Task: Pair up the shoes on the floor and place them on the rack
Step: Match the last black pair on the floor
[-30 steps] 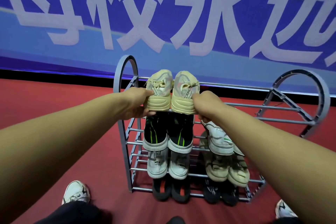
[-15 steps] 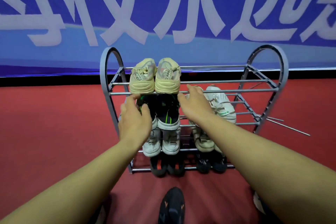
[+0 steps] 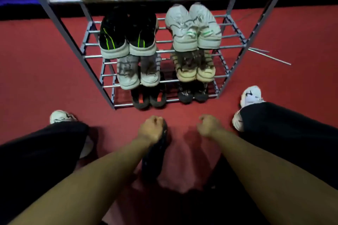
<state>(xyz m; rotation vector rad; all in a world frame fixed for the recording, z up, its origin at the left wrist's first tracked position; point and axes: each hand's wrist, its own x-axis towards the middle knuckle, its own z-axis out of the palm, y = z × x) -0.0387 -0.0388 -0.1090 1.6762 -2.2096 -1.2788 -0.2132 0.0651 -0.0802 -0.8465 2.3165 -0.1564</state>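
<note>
Head view: a black shoe on the floor is gripped at its front by the curled left hand; nothing is held by the loosely curled right hand. The rack is seen beyond both.

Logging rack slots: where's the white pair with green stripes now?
Head view: the white pair with green stripes sits on the rack, second shelf from the top, right side, beside the black and green pair.

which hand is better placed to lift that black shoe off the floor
Left. The left hand is already at the toe end of the black shoe, fingers curled at it, though the grip is blurred. The right hand hangs beside it over bare floor, holding nothing.
</note>
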